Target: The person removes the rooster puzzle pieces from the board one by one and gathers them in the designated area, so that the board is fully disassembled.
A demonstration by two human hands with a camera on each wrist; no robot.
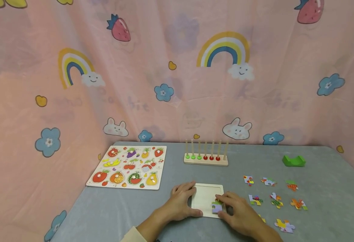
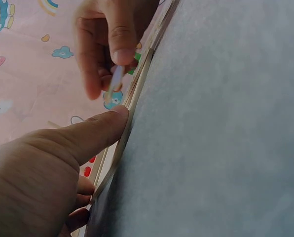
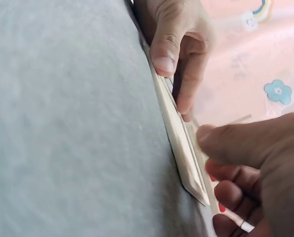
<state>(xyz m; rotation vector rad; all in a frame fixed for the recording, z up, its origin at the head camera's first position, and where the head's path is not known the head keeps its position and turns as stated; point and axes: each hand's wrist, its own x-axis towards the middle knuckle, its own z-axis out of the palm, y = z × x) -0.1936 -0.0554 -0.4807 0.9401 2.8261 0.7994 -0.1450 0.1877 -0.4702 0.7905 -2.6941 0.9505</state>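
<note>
A square pale wooden puzzle tray (image 1: pixel 201 198) lies in front of me on the grey table. My left hand (image 1: pixel 181 203) grips its left side, with the thumb at the near edge and the fingers toward the far corner. Over the tray's right part, my right hand (image 1: pixel 238 211) pinches a lilac jigsaw piece (image 1: pixel 216 207) with a bit of green and red. The left wrist view shows that piece (image 2: pixel 116 78) tilted on edge between thumb and fingers. In the right wrist view the hand hides it.
Several loose jigsaw pieces (image 1: pixel 276 200) lie to the right of the tray, one partly behind my right hand. A fruit knob puzzle board (image 1: pixel 123 170) is at the left. Farther back stand a peg rack (image 1: pixel 206 162) with green and red beads and a green block (image 1: pixel 293 161).
</note>
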